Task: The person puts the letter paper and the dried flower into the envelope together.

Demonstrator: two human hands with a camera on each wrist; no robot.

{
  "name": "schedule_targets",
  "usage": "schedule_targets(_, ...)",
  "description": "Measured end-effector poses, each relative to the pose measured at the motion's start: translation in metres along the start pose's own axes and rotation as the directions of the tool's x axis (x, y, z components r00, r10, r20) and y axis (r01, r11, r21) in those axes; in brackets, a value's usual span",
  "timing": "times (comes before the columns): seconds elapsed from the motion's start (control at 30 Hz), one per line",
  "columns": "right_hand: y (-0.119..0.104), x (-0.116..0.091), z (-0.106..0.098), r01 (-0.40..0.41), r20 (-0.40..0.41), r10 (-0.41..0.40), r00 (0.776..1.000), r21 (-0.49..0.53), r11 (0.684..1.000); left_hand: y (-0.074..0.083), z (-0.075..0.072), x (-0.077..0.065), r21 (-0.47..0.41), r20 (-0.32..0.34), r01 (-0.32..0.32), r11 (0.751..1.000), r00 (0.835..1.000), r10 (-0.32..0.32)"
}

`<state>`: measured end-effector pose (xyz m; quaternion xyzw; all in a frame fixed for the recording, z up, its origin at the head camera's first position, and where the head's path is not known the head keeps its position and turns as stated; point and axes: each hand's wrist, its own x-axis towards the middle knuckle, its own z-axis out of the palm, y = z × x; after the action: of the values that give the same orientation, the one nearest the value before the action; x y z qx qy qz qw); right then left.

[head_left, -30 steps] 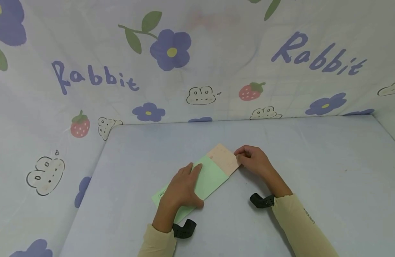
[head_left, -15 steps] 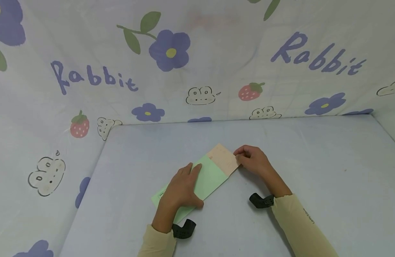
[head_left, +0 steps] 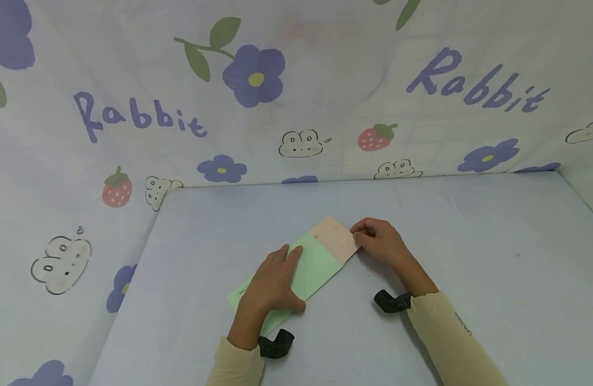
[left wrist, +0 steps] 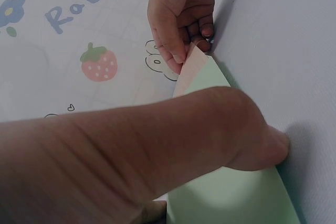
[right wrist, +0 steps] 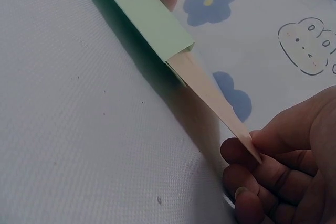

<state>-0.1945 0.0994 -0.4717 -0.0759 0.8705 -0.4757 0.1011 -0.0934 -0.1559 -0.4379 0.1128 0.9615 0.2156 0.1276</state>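
Note:
A pale green paper sleeve (head_left: pixel 316 271) lies slantwise on the white table in the head view. Out of its open upper right end sticks a pinkish beige card (head_left: pixel 333 236), the rest hidden inside. My left hand (head_left: pixel 274 281) rests across the sleeve, its fingers stretched toward the upper edge and its thumb reaching past the lower edge. At the card's outer corner, my right hand (head_left: pixel 380 240) pinches the card between thumb and fingers. The right wrist view has this pinch close up, with the card (right wrist: pixel 210 95) running back into the sleeve (right wrist: pixel 144 14).
A white cloth (head_left: pixel 335 86) printed with flowers, strawberries and rabbits rises behind the table (head_left: pixel 470 241) and along its left side. Black camera mounts are strapped to the left wrist (head_left: pixel 277 344) and the right wrist (head_left: pixel 392 301).

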Motion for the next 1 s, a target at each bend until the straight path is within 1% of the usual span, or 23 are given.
schedule_targets(0.43,-0.0010,-0.0002,-0.0005,0.004,-0.003,-0.004,1.000,-0.013,1.000,-0.0035,0.0036,0.0006,-0.002,-0.016,-0.010,1.000,1.000,0.009)
schedule_targets(0.7,-0.0015,0.0001,0.0001,-0.008,-0.002,0.008,1.000,-0.013,1.000,-0.0037,0.0041,0.0005,0.002,-0.025,-0.016,1.000,1.000,0.016)
schedule_targets(1.0,-0.0020,0.0001,-0.0006,0.035,0.005,-0.035,0.999,-0.014,0.999,-0.0034,0.0040,0.0002,0.008,-0.022,-0.014,1.000,1.000,0.014)
